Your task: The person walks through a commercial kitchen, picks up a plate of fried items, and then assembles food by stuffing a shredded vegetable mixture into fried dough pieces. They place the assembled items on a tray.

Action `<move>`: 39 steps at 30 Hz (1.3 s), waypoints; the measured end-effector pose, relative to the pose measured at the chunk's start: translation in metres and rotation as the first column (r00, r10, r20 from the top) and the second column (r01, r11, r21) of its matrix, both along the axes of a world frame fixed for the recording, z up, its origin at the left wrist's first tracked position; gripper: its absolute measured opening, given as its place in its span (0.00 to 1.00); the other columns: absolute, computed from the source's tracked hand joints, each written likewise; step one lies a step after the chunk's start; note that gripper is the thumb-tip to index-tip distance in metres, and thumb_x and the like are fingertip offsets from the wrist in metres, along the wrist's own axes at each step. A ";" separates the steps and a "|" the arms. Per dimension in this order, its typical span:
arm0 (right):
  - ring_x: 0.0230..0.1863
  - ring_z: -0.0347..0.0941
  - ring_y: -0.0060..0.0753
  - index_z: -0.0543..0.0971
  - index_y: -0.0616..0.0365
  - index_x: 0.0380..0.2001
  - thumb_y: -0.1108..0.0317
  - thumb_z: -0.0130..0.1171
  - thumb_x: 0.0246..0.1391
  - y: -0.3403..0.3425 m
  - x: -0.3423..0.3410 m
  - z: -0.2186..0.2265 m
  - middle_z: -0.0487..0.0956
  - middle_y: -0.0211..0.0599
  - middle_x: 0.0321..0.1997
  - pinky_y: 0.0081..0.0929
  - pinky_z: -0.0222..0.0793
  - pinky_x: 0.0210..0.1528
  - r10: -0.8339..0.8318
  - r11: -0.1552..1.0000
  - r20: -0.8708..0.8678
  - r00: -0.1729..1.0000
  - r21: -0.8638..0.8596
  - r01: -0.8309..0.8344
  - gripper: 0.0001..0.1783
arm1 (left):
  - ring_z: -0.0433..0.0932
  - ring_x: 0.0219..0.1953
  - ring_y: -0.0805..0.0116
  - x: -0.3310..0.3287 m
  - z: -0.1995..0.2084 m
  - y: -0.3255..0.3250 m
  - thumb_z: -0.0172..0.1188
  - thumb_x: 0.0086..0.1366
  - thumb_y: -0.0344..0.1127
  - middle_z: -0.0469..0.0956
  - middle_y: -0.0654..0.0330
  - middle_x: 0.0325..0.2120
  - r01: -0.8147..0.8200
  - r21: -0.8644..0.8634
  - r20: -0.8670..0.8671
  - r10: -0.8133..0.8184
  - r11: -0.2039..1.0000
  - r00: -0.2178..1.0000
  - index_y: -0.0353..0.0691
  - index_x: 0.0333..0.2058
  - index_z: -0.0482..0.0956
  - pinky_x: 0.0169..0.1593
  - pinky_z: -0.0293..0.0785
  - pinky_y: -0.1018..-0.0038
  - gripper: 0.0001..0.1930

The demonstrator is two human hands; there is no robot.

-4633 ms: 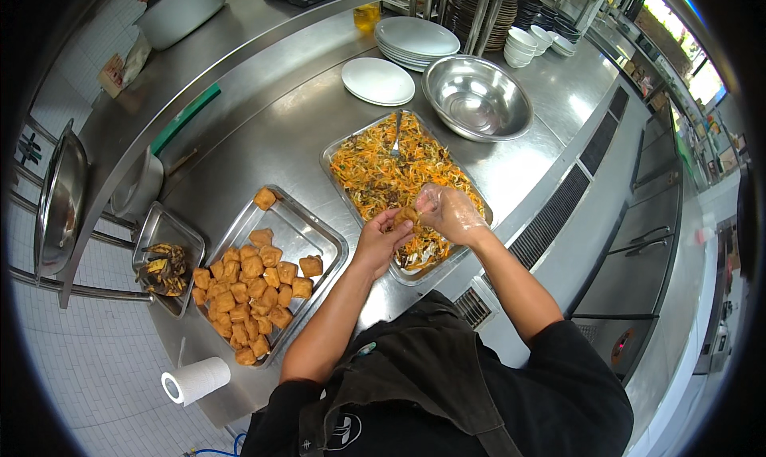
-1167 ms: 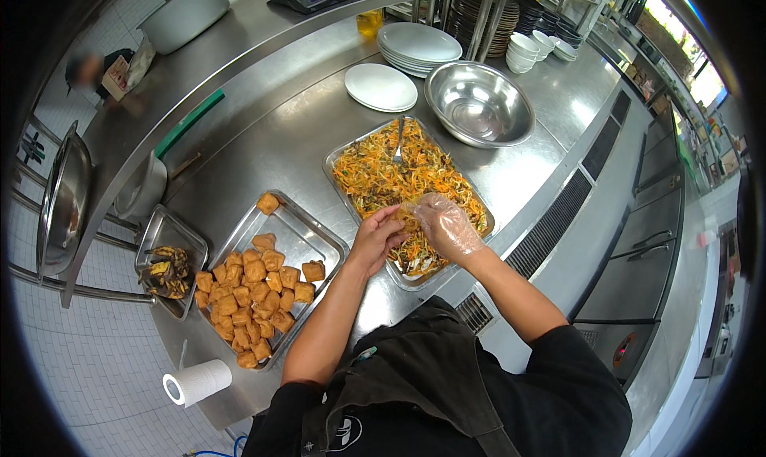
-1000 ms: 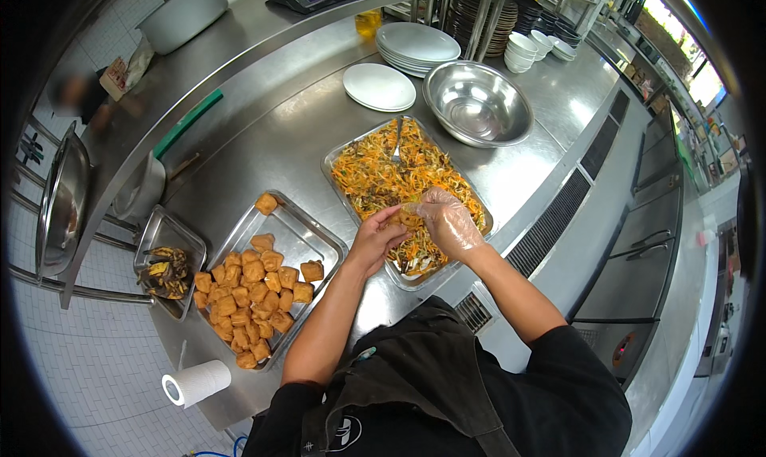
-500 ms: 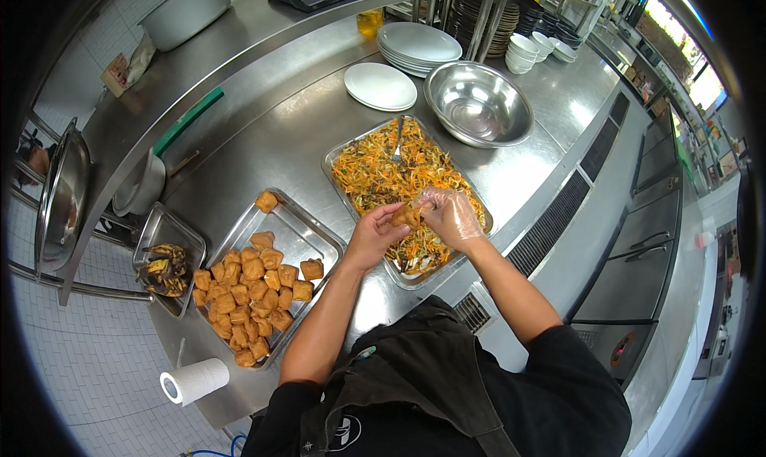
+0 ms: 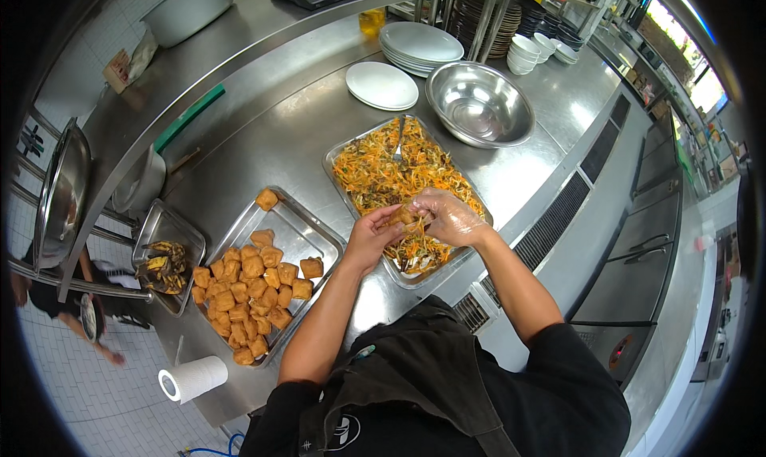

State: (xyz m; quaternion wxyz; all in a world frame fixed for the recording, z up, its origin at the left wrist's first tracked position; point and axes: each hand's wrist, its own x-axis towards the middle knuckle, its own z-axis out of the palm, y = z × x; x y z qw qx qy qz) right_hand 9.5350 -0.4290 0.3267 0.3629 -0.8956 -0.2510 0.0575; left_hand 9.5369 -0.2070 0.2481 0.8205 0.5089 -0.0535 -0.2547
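Observation:
My left hand [image 5: 378, 235] is bare and closed around a brown fried tofu puff [image 5: 405, 215]. In a clear plastic glove, my right hand [image 5: 452, 219] presses its pinched fingertips against the puff, with a few vegetable shreds showing there; the fingers partly hide them. Both hands are above the near part of a metal tray [image 5: 329, 163] spread with shredded vegetables [image 5: 388, 170], orange and pale with dark bits. A utensil handle [image 5: 400, 130] sticks up from the far end of the shreds. To the left, many fried tofu puffs [image 5: 254, 289] are heaped in a second metal tray [image 5: 307, 227].
A steel bowl [image 5: 480, 106] and white plates [image 5: 383, 86] stand beyond the vegetable tray. A small tray [image 5: 191, 245] holds dark and yellow pieces. A paper roll [image 5: 194, 379] lies at the left counter edge. Another person [image 5: 68, 305] carries a round pan [image 5: 92, 317] at far left.
My right fingers have closed in on the puff, and the shreds at its opening have shifted. Another person has come into view at the far left.

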 end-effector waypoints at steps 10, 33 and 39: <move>0.55 0.72 0.53 0.81 0.58 0.48 0.77 0.64 0.40 0.002 -0.003 -0.011 0.77 0.48 0.50 0.41 0.70 0.57 -0.041 0.993 0.009 0.999 -0.107 0.042 0.25 | 0.80 0.48 0.71 -0.001 0.005 0.001 0.64 0.67 0.26 0.79 0.57 0.50 0.010 0.007 0.034 -0.010 1.000 0.999 0.33 0.59 0.71 0.50 0.81 0.75 0.23; 0.45 0.81 0.31 0.78 0.61 0.51 0.78 0.61 0.57 0.025 -0.010 -0.018 0.81 0.38 0.48 0.30 0.78 0.47 -0.146 0.677 -0.584 0.799 0.530 0.511 0.17 | 0.78 0.54 0.67 0.003 0.002 0.010 0.58 0.69 0.24 0.75 0.58 0.55 -0.155 -0.243 -0.113 0.130 0.958 0.985 0.37 0.60 0.68 0.57 0.80 0.70 0.22; 0.42 0.80 0.26 0.80 0.64 0.50 0.75 0.65 0.56 0.021 -0.011 -0.019 0.84 0.37 0.41 0.28 0.76 0.44 -0.206 0.738 -0.636 0.744 0.398 0.545 0.17 | 0.77 0.56 0.68 0.003 0.007 0.010 0.63 0.64 0.20 0.75 0.56 0.56 -0.197 0.016 0.174 0.191 0.980 0.966 0.35 0.58 0.71 0.58 0.78 0.70 0.24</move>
